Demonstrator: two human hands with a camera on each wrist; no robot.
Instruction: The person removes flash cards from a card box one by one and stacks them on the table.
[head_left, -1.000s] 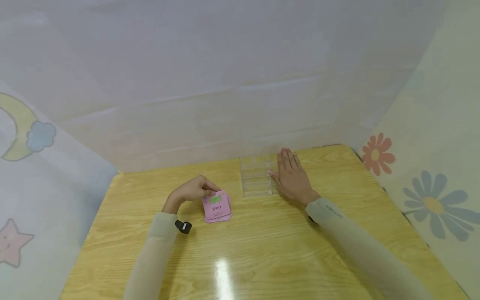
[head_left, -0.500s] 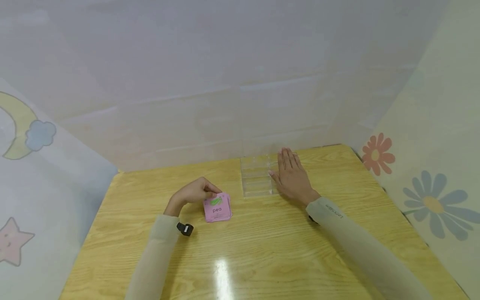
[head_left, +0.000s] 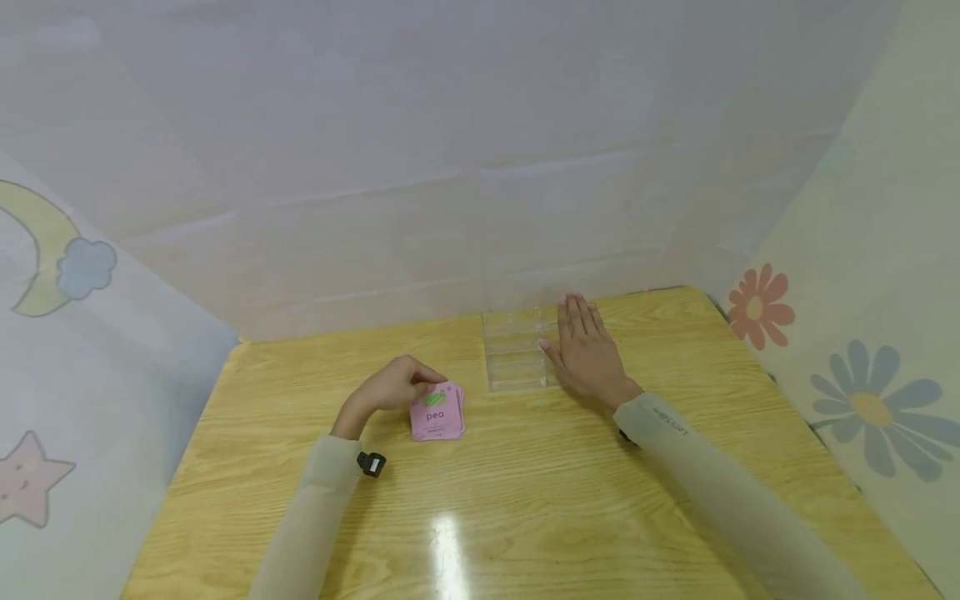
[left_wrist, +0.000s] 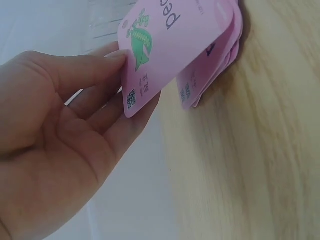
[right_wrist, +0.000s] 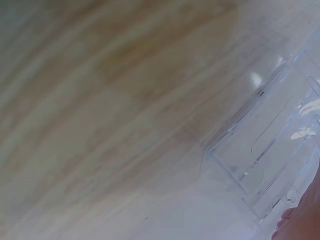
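Note:
In the left wrist view my left hand (left_wrist: 65, 120) pinches a pink flashcard (left_wrist: 172, 45) between thumb and fingers. The card bears a pea pod picture and the word "pea", and its gripped edge is raised off a small stack of pink cards (left_wrist: 192, 92). From the head view, the same left hand (head_left: 393, 383) reaches the card's far left corner. My right hand (head_left: 592, 358) lies with straight fingers along the right side of a clear plastic rack (head_left: 516, 385), thumb pointing toward it. Its slots also show in the right wrist view.
The yellow wood-grain table (head_left: 525, 508) carries the cards left of the rack. A pale cloth wall (head_left: 360, 250) rises behind the table's back edge, close to the rack. Side walls with a printed moon (head_left: 45, 242) and flowers (head_left: 873, 408) flank it.
My left hand has kept its place at the card's corner. The pea card lay nearly even with the stack half a second ago and now sits slightly offset. The right hand has stayed put.

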